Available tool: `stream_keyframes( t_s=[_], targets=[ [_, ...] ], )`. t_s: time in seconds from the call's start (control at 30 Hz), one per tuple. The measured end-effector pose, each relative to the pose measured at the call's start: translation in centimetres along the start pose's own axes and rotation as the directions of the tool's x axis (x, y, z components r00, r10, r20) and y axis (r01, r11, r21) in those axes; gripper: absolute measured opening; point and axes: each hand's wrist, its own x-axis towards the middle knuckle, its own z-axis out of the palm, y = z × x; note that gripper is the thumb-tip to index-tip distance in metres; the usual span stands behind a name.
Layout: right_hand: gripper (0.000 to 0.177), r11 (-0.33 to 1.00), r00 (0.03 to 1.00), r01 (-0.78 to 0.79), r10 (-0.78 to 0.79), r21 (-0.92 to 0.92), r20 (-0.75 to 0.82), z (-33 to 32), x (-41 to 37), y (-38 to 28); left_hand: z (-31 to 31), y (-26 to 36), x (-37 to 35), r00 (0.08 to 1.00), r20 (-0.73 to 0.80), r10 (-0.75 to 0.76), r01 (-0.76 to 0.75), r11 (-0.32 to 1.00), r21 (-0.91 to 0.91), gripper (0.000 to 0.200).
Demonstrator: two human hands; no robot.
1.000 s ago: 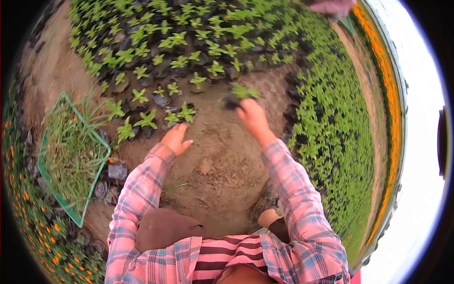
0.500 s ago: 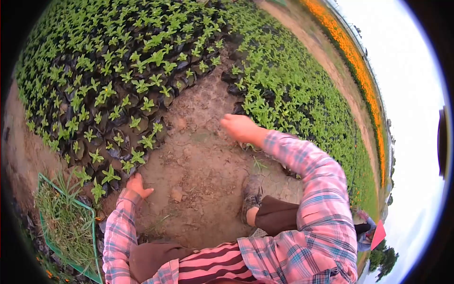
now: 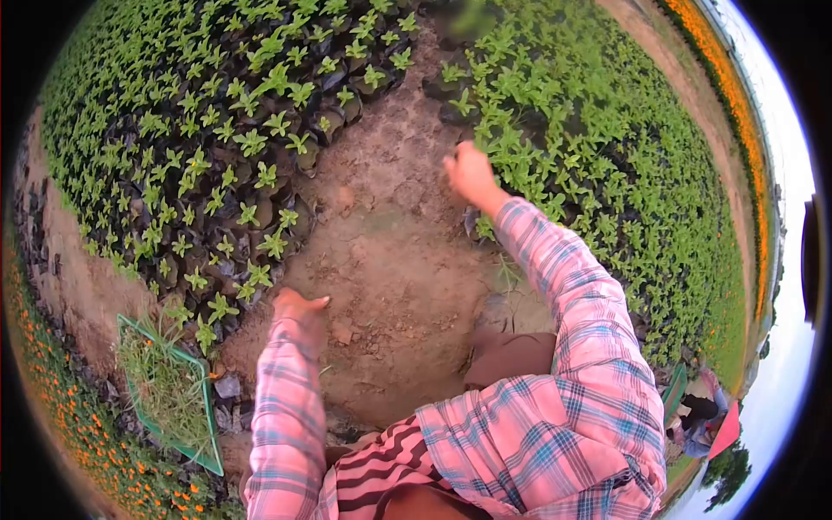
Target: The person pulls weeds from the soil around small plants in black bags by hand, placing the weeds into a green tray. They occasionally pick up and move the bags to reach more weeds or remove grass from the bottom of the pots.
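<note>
My left hand (image 3: 301,305) is low over the bare soil (image 3: 381,260), by the near corner of the left block of potted seedlings (image 3: 264,173). Its thumb sticks out to the right, apart from the other fingers, and nothing shows in it. At the edge of the right block of leafy plants (image 3: 555,165) is my right hand (image 3: 474,178). Its fingers are curled in, and whatever they may hold is hidden. The seedlings by my left hand stand in black plastic grow bags (image 3: 299,208).
A green-edged container (image 3: 143,420) full of cut grass (image 3: 169,381) lies at the lower left. Orange flowers (image 3: 113,433) grow beyond it, with another orange row (image 3: 745,130) at far right. Another person (image 3: 706,420) is bent over at the lower right.
My view has shifted, and my body leans further forward. The right hand has gone farther out along the right block. My left hand has drawn away from the corner seedling bags.
</note>
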Motion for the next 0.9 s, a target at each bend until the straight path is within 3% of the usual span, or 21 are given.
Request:
stream_keyframes(
  t_s=[0.03, 0.1, 0.27, 0.4, 0.53, 0.6, 0.63, 0.67, 0.7, 0.73, 0.83, 0.87, 0.9],
  targets=[
    [0.033, 0.989, 0.990, -0.139, 0.139, -0.048, -0.016, -1.0, 0.8, -0.2, 0.7, 0.2, -0.2, 1.000, 0.006, -0.022, 0.022, 1.000, 0.006, 0.102],
    [0.039, 0.953, 0.964, -0.256, 0.265, -0.162, 0.035, -2.6, 2.3, -0.9, 0.9, 0.5, 0.0, 0.992, -0.057, -0.110, 0.109, 0.994, -0.017, 0.107],
    [0.018, 0.947, 0.991, -0.083, 0.112, -0.310, 0.077, -0.1, 3.6, 1.9, 1.2, 0.8, -0.6, 0.986, -0.116, -0.117, 0.117, 0.993, -0.008, 0.109],
    [0.011, 0.975, 0.998, 0.011, 0.001, -0.220, 0.057, 0.1, 3.3, 3.0, 0.7, 0.9, -0.6, 0.989, -0.066, -0.129, 0.127, 0.991, -0.029, 0.111],
    [0.015, 0.978, 0.979, 0.201, -0.200, -0.047, 0.027, -2.2, 3.5, -1.5, 0.7, 0.8, -0.5, 0.988, -0.047, -0.147, 0.144, 0.988, -0.058, 0.114],
    [0.012, 0.828, 0.837, 0.543, -0.547, 0.140, -0.015, -2.5, 4.4, -4.9, 0.4, 1.1, -0.7, 0.987, -0.041, -0.158, 0.155, 0.986, -0.058, 0.115],
    [0.014, 0.842, 0.842, 0.511, -0.531, 0.173, 0.093, -2.4, 4.7, -6.6, 0.3, 1.1, -0.8, 0.986, -0.030, -0.163, 0.162, 0.985, -0.056, 0.116],
    [0.013, 0.876, 0.822, 0.441, -0.482, 0.197, 0.303, -2.2, 5.2, -8.8, 0.9, 0.6, -0.6, 0.987, -0.037, -0.155, 0.153, 0.987, -0.050, 0.116],
    [0.011, 0.786, 0.752, 0.563, -0.616, 0.258, 0.236, -1.9, 5.6, -10.4, 1.7, -0.2, 0.3, 0.990, -0.049, -0.134, 0.132, 0.990, -0.038, 0.115],
    [0.008, 0.603, 0.586, 0.785, -0.797, 0.143, 0.147, -0.1, 6.3, -11.1, 2.1, -0.4, 1.1, 0.993, -0.059, -0.102, 0.101, 0.995, -0.021, 0.115],
    [0.009, 0.502, 0.462, 0.858, -0.848, 0.112, 0.261, 4.3, 5.6, -14.0, 1.1, -0.1, 0.7, 0.999, -0.006, -0.031, 0.031, 0.999, 0.031, 0.116],
    [0.012, 0.532, 0.465, 0.844, -0.789, 0.067, 0.402, 5.9, 5.0, -14.4, 0.9, 0.0, 0.6, 0.999, 0.007, -0.049, 0.048, 0.998, 0.048, 0.119],
    [0.012, 0.521, 0.451, 0.850, -0.795, 0.078, 0.406, 5.9, 4.4, -14.5, 1.0, 0.1, 0.7, 0.999, 0.002, -0.046, 0.046, 0.997, 0.063, 0.119]
  ],
)
